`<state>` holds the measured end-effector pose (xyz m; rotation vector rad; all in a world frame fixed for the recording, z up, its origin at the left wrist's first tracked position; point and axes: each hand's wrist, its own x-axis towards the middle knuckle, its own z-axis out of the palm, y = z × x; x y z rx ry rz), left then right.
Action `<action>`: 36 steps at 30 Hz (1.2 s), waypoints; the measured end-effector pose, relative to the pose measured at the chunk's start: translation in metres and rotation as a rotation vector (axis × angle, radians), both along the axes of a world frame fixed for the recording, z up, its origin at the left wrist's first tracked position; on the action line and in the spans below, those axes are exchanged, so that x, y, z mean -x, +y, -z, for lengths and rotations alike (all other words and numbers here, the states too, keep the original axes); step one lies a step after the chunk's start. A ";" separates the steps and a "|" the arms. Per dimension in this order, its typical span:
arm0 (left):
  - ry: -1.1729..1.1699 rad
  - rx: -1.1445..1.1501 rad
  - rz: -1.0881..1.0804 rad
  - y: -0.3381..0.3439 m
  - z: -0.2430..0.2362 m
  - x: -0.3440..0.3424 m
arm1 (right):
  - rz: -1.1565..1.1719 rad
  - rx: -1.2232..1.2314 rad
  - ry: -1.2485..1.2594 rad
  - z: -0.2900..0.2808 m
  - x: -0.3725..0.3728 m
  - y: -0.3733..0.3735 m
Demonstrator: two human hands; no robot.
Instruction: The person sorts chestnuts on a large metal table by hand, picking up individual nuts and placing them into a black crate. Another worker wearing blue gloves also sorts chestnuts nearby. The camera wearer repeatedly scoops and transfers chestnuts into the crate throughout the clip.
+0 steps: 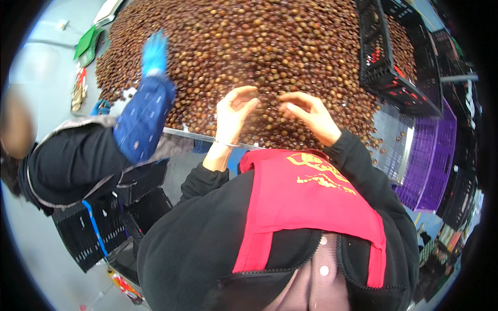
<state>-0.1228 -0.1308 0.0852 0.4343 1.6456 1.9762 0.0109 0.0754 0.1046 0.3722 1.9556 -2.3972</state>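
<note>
A thick spread of small, round, glossy brown nuts or fruits (218, 57) covers the metal-edged table before me; their exact kind is hard to make out. Just above its near part, my left hand (232, 115) has its thumb and fingers curved apart, with a band round the wrist. Opposite it, my right hand (313, 116) is cupped toward the left, thumb and fingers also apart. Neither hand clearly holds anything. Between the hands, some of the brown pieces look smeared by motion.
On the left a co-worker's blue-gloved hand (154, 53) reaches over the pile. A black crate (402, 98) with brown pieces stands at the right, beside a purple crate (426, 155). Black crates (85, 236) sit low at the left. A green scale-like object (87, 44) stands at the far left.
</note>
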 end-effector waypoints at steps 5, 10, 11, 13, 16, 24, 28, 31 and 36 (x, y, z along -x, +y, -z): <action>0.088 0.053 0.091 0.039 -0.013 -0.020 | 0.088 0.188 -0.056 -0.008 0.001 -0.006; 0.463 0.121 0.049 0.043 -0.009 -0.022 | 0.155 0.237 -0.036 -0.004 0.004 -0.018; 0.517 0.163 0.039 0.042 -0.009 -0.022 | 0.153 0.239 -0.025 -0.004 0.004 -0.018; 0.557 0.191 0.010 0.041 -0.010 -0.024 | 0.166 0.249 -0.017 -0.003 0.006 -0.021; 0.583 0.200 0.008 0.041 -0.011 -0.026 | 0.177 0.271 -0.014 -0.001 0.006 -0.023; 0.658 0.217 0.011 0.041 -0.011 -0.030 | 0.222 0.271 -0.053 0.003 0.004 -0.024; 0.628 0.204 -0.007 0.042 -0.010 -0.034 | 0.241 0.274 -0.029 0.005 0.002 -0.025; 0.669 0.183 -0.018 0.045 -0.008 -0.036 | 0.254 0.305 -0.025 0.008 0.001 -0.024; 0.652 0.215 0.011 0.047 0.000 -0.041 | 0.261 0.324 -0.065 0.018 -0.004 -0.021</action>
